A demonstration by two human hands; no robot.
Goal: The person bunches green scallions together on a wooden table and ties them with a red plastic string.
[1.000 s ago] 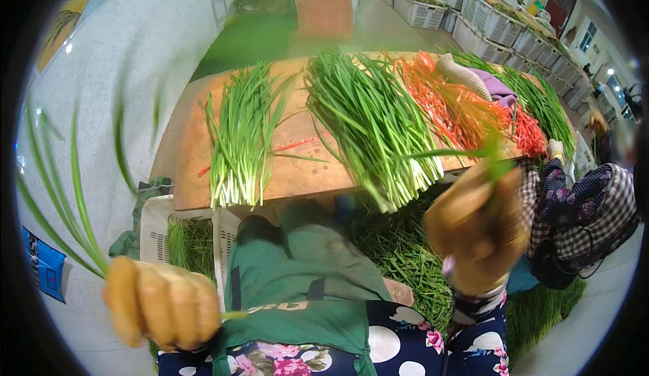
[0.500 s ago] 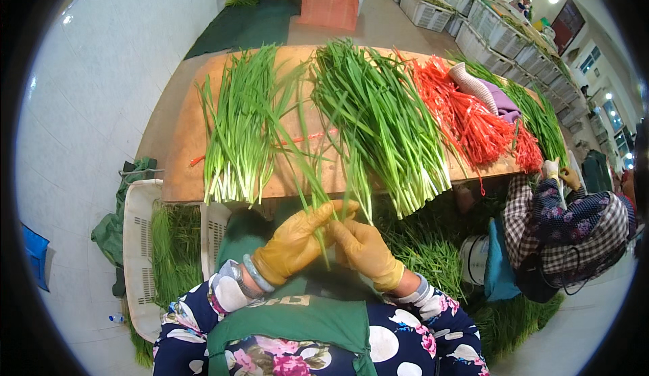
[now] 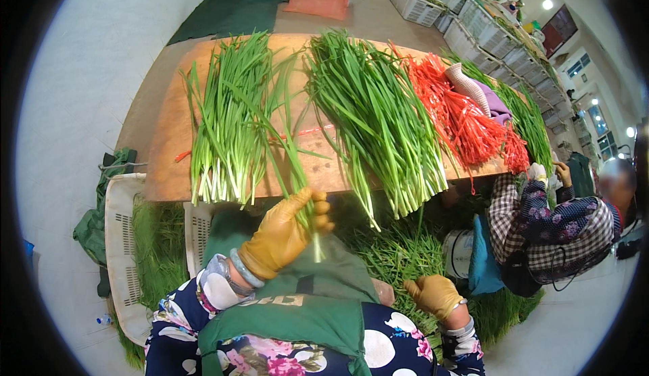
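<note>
My left hand (image 3: pixel 284 235), in a yellow rubber glove, grips a thin bunch of green chive stalks (image 3: pixel 287 146) near their pale ends; the leaves stretch away over the wooden table (image 3: pixel 162 139). My right hand (image 3: pixel 435 295), also gloved, hangs low at my right side above loose greens on the floor, fingers curled, and I see nothing in it. A sorted pile of chives (image 3: pixel 226 122) lies at the table's left. A larger pile of chives (image 3: pixel 378 115) lies in the middle.
A heap of red ties (image 3: pixel 460 115) lies at the table's right. A person in a checked top (image 3: pixel 551 230) crouches at the right. White plastic crates (image 3: pixel 122 241) with greens stand at my left. More crates (image 3: pixel 419 1) line the back.
My hands, together in front of me half a second ago, have parted. The left stays up with the stalks; the right has dropped to my lower right.
</note>
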